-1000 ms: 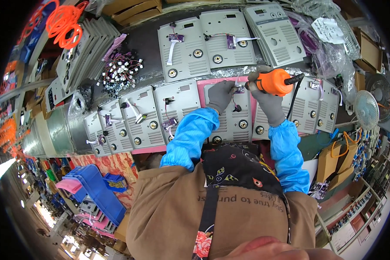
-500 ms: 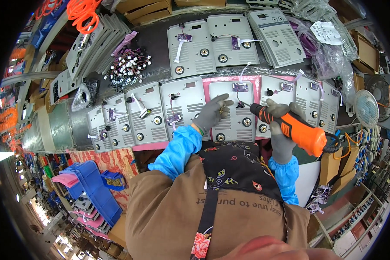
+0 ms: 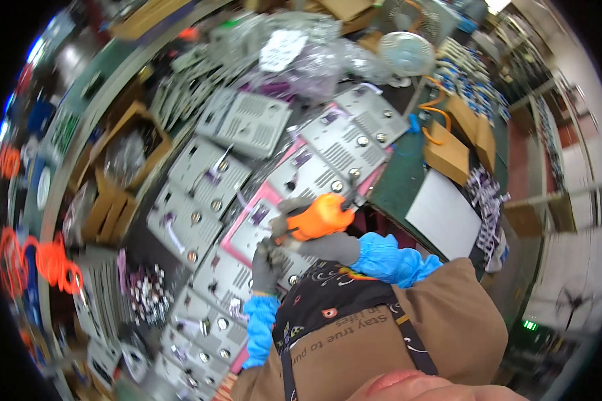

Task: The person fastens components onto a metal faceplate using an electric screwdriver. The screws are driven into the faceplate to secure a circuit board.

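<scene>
My right hand, in a grey glove, is wrapped round an orange and black power screwdriver. Close to the tool's front end, my gloved left hand has its fingers curled together; whatever they hold is hidden. Both hands are over a grey metal panel with a small purple circuit board on it. Pink sheeting shows along that panel's edge. The screwdriver's tip is covered by my left fingers and blur.
Similar panels lie in a row to both sides. Beyond are two more panels and a stack of panels. Small white-ended connectors are heaped at left. A fan, clear plastic bags and cardboard boxes stand farther off.
The whole view has swung round to the right, and the bench now runs diagonally. My left hand's fingers have closed and come together with the screwdriver's front end. The right hand keeps hold of the screwdriver.
</scene>
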`<state>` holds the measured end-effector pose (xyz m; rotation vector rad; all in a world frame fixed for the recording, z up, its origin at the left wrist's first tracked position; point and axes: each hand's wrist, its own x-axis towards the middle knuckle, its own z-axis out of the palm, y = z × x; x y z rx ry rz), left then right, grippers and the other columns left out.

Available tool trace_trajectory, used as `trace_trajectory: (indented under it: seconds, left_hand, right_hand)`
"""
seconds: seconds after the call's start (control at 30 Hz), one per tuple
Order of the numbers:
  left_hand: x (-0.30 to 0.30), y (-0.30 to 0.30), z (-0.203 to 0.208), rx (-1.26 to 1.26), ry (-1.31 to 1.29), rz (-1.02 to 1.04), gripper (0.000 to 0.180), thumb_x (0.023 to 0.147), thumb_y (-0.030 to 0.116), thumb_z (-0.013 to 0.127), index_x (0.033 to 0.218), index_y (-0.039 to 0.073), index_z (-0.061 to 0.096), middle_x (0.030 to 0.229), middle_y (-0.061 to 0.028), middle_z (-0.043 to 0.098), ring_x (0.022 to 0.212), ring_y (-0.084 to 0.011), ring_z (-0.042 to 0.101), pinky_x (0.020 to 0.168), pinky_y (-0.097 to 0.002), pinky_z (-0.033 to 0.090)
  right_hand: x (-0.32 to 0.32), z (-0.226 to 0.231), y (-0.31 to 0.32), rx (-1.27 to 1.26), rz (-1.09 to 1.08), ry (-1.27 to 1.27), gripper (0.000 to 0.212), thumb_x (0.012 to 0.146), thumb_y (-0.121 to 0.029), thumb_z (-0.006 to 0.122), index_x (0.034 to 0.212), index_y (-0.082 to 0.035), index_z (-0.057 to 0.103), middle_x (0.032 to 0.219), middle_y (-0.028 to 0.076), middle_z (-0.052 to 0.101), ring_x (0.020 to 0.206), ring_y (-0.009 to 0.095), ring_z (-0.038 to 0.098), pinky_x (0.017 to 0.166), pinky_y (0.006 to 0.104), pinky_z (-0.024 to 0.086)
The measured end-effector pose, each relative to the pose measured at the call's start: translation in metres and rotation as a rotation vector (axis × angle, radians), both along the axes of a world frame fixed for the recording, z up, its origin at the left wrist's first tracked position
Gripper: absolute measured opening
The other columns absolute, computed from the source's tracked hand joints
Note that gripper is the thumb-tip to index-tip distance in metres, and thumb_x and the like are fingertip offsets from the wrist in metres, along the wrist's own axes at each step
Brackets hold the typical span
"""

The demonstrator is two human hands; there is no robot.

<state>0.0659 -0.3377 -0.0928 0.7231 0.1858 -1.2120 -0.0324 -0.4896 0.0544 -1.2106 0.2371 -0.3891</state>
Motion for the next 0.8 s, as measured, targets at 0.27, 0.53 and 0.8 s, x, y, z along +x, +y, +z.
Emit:
trace_trajectory:
  seconds: [0.27,0.53,0.8]
  left_hand:
    - [-0.013,-0.028,0.027,-0.027,-0.013,0.114,0.031,0.095,0.027,0.052,0.115,0.004,0.054,0.1,0.0015,0.053,0.066,-0.0039,0.039,0.052,-0.0157,0.037]
    - [-0.007,-0.008,0.0,-0.061,0.311,0.145,0.036,0.085,0.046,0.059,0.084,0.011,0.051,0.065,0.0062,0.038,0.054,-0.0037,0.036,0.042,-0.0161,0.029]
    - [-0.005,-0.014,0.012,0.001,0.26,0.181,0.029,0.089,0.04,0.056,0.088,0.012,0.052,0.068,0.0058,0.041,0.055,-0.0037,0.037,0.045,-0.0151,0.031]
  right_hand:
    - [-0.006,0.017,0.004,0.158,-0.095,-0.181,0.055,0.075,0.003,0.065,0.126,-0.005,0.044,0.099,0.007,0.06,0.088,0.015,0.061,0.076,0.0328,0.053]
    - [0.002,0.009,0.01,0.255,-0.064,-0.188,0.054,0.076,0.004,0.064,0.125,-0.005,0.044,0.099,0.007,0.06,0.093,0.014,0.059,0.076,0.0328,0.053]
    - [0.0,0.013,0.009,0.165,-0.069,-0.229,0.055,0.076,0.006,0.065,0.124,-0.007,0.044,0.1,0.006,0.06,0.095,0.017,0.06,0.079,0.0346,0.052]
